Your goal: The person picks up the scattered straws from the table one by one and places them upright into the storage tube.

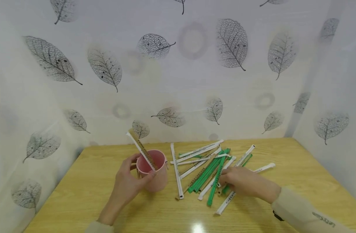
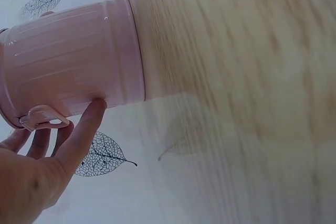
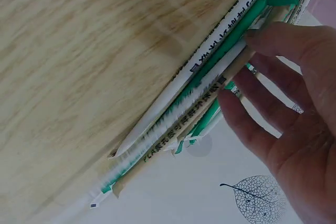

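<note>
While leaf-printed sheeting (image 1: 192, 84) rises from nine o'clock through twelve to three, a yellowish wood-grained table (image 1: 79, 187) bears one upright pink bucket (image 1: 159, 183) and, at the bucket's three o'clock, one loose pile of slim wrapped sticks (image 1: 207, 174). Inside the bucket, two sticks show, one brown (image 1: 146, 151) and one white (image 1: 139, 150), both leaning toward eleven o'clock. White, green and brown ones mix in the pile; overlaps hide their exact number. At the bucket's eight o'clock the left hand (image 1: 127, 184) grips its side; at the pile's four o'clock the right hand (image 1: 239, 181) touches sticks with bent fingers, but I cannot tell whether it pinches any.
</note>
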### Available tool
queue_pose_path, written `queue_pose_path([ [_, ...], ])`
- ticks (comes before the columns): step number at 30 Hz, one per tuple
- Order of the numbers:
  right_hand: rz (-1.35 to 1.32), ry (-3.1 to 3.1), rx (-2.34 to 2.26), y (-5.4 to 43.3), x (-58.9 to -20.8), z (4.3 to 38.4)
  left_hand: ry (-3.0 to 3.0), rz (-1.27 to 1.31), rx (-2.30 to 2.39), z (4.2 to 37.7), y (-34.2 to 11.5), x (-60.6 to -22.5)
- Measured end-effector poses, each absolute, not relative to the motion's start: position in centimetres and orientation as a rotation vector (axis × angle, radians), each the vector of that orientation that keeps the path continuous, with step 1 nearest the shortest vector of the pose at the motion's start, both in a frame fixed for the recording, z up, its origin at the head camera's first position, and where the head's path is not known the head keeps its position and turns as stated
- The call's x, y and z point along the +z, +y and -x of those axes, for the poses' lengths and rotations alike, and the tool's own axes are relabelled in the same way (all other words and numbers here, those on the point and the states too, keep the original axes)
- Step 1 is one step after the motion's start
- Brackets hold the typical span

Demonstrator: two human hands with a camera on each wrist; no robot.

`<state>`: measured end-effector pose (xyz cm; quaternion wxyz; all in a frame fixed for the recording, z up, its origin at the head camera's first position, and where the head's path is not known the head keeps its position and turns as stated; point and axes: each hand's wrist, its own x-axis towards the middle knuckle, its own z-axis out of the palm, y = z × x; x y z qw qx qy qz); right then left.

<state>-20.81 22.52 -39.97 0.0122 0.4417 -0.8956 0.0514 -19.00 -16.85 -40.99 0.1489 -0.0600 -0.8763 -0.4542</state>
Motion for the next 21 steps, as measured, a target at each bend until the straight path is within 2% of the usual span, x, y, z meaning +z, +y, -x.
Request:
queue_pose_path([
  [10, -1.495, -2.275, 0.394, 21.5, -38.8, 21.5, -2.536, 0.149, -1.256, 19.2, -16.8, -41.2],
  [17, -1.488, -2.064, 0.731, 20.0, -35.3, 21.9, -2.535, 0.164, -1.226, 19.2, -16.6, -41.1],
  [21, -1.378, -2.003, 0.888, 19.1, -33.0, 22.7, -2.538, 0.155, -1.236, 19.1, -16.5, -41.0],
])
